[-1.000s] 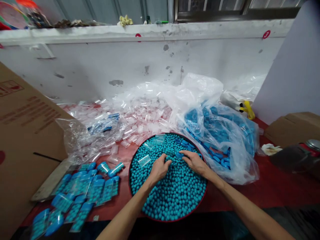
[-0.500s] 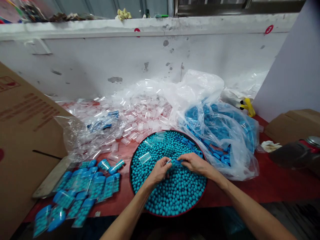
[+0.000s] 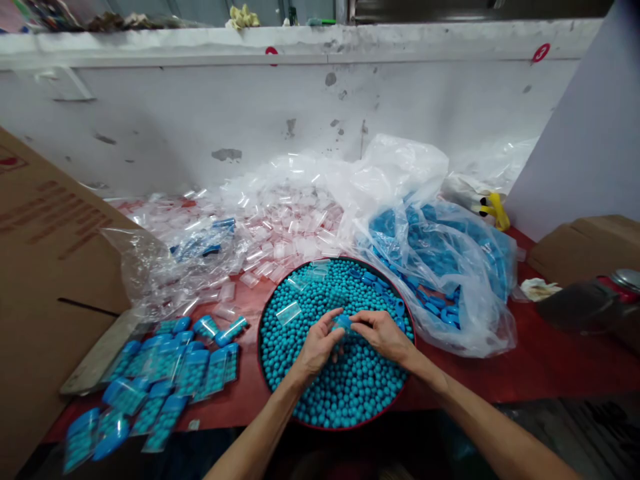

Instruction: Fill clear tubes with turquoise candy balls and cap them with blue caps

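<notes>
Watching remotely, I'd say I'm on the capping bit: left hand [image 3: 316,341] grips a small blue-topped container [image 3: 343,323] above the beads [image 3: 350,397], right hand [image 3: 386,335] pinches its edge. Next push probably wants even pressure.

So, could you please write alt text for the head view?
Two hands hold a blue piece over a round tray of turquoise beads. At left lie blue-capped packs of beads; behind the tray, scattered clear pieces; at right, a plastic bag of blue parts.
</notes>
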Available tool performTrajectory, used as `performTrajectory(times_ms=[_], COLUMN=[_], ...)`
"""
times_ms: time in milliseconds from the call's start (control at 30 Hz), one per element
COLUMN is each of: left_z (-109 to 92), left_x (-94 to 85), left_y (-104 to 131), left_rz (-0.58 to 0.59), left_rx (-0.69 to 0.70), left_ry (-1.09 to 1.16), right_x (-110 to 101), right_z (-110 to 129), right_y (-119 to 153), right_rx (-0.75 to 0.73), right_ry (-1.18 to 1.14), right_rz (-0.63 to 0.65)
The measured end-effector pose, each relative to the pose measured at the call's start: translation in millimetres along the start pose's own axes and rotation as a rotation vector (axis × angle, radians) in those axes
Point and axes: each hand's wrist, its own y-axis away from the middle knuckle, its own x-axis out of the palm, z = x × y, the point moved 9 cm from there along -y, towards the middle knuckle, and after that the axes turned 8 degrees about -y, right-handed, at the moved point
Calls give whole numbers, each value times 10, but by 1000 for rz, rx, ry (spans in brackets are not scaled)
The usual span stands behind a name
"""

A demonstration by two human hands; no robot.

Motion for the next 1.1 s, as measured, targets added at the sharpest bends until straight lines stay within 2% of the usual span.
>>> performTrajectory(times_ms=[167,300,400,533,667,700,767,867,967,1033,1100], left_z=[-4,-57,-91,-31,-32,-47,-75,-121,-159,-161,-145], left_x=[11,2,-23,40,-21,-26,-12,54,157,174,148], left_y=[38,67,97,119,150,152,155,189,251,274,282], left_rz=[-16,-95,-184,-179,-248,-233,-157,3,125,91,-7], left_rx=[10,27,16,-55,-62,-63,-82,-127,-150,-149,-138], left_ry=[2,-26,0,139,170,180,219,274,269,248,224], right_x=[33,65,62,92,59,69,135,163,105,104,137], right_z=[-38,83,183,105,2,-12,-9,73,148,176,203], right_y=[24,45,57,50,94,96,89,100,116,134,162], right_rx=[21,-142,-256,-164,-19,12,49,16,-49,-83,-122], right_ry=[-61,67,172,45,-5,-15,-42,-23,51,89,123], right_rz=[60,92,38,-56,-197,-171,-22,162,147,100,64])
